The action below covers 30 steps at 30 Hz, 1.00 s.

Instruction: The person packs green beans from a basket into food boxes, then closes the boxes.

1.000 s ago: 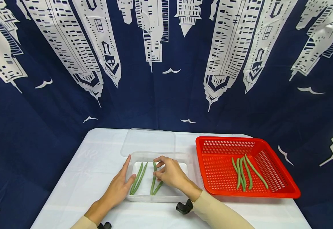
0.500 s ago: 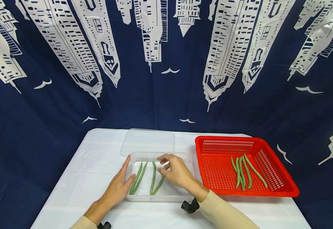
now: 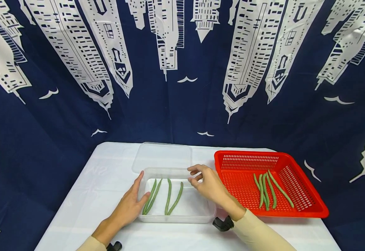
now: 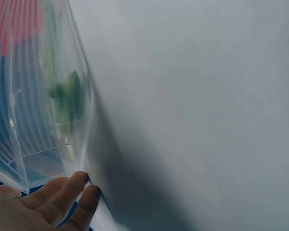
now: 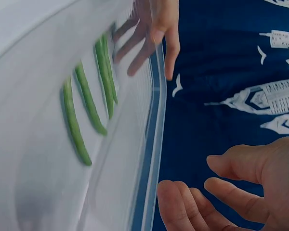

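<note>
A clear plastic container sits on the white table with green beans in it. Two beans lie side by side at its left, partly behind my left thumb, and another two form a V near its middle. My left hand rests along the container's left wall with fingers straight; fingertips touch the wall in the left wrist view. Over the container's right part hovers my right hand, holding nothing, its fingers loosely bent and the thumb apart from them, as the right wrist view also shows of this hand.
To the right stands a red perforated basket with several green beans in it. A clear flat lid lies behind the container. Beyond the table hangs a dark blue cloth printed with white buildings.
My right hand has let go of the right bean of the middle pair and drawn away to the right, uncovering it. The left hand has stayed at the container's wall.
</note>
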### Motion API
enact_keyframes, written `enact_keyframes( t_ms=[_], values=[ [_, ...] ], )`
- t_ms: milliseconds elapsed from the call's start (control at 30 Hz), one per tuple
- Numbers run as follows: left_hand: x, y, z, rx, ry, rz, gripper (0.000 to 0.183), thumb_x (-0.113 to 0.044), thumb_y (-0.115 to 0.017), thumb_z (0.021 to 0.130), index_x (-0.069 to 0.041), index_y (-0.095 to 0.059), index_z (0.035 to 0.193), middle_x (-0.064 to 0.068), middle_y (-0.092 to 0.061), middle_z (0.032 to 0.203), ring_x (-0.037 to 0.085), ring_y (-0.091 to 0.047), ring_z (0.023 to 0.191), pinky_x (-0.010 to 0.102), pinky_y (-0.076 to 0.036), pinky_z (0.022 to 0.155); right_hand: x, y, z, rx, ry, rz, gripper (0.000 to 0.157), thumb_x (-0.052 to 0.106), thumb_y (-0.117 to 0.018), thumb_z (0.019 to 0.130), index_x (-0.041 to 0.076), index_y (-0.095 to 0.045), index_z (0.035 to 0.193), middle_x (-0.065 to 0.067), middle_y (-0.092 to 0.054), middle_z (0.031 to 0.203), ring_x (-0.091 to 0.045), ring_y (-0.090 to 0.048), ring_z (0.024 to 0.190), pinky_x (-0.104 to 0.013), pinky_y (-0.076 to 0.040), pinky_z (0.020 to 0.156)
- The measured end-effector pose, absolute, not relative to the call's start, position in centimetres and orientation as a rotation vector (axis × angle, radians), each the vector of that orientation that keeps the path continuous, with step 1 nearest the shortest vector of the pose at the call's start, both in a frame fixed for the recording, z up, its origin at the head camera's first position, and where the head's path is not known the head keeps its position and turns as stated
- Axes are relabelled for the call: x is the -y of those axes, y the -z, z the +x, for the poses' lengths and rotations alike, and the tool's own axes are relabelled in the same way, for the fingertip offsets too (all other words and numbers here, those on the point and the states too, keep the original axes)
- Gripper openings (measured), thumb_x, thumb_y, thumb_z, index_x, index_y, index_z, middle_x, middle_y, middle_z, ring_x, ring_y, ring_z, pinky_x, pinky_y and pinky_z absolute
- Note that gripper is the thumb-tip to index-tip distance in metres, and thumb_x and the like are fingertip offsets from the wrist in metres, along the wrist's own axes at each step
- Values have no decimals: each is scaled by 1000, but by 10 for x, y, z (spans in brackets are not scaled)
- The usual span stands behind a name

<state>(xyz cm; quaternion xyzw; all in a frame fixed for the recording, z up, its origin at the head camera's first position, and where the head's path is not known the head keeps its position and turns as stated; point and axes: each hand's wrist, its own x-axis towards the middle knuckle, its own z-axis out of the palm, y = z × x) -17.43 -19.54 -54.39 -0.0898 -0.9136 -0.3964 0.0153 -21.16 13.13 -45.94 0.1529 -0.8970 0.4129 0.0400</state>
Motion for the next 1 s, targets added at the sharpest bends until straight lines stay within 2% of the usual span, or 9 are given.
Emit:
enact_keyframes(
  t_ms=[267,500,667,800,933,1000],
  values=[
    [191,534,-174,2927,1083,-151,86,-42,-66,119,-17,-20,188,28,-41,186,52,-50,167,77,-46,130,-162,451,-219,2729,-1253,465,28,7,-84,105,6,-84,133,-12,-87,120,-18,-86,93,-26,-67,75],
    [179,529,-179,2919,998,-75,78,-44,-65,118,-14,-31,182,31,-53,177,57,-68,147,76,-62,101,-189,448,-223,2723,-1196,495,28,9,-84,106,6,-83,134,-11,-86,118,-18,-84,94,-23,-64,75],
    [173,529,-180,2936,946,-55,77,-45,-64,119,-13,-30,181,33,-60,169,57,-77,131,69,-65,84,-210,446,-226,2737,-1141,521,28,8,-84,106,6,-83,134,-9,-86,116,-19,-83,96,-23,-64,74],
    [173,530,-178,2929,945,-56,77,-42,-64,119,-14,-29,182,34,-61,167,57,-76,132,69,-65,88,-229,442,-229,2752,-1090,529,29,8,-85,106,5,-82,135,-6,-88,115,-20,-83,98,-26,-65,79],
    [176,533,-176,2904,1002,-70,77,-41,-63,120,-16,-27,183,33,-56,172,58,-70,143,74,-62,101,-249,439,-231,2785,-1011,499,34,8,-86,105,4,-81,138,-4,-89,113,-19,-82,98,-27,-65,82],
    [176,534,-175,2895,1029,-69,77,-41,-63,120,-17,-26,184,33,-53,175,58,-68,147,76,-60,107,-260,440,-232,2802,-978,491,36,7,-86,104,2,-80,139,-5,-89,112,-19,-82,97,-26,-63,80]
  ],
)
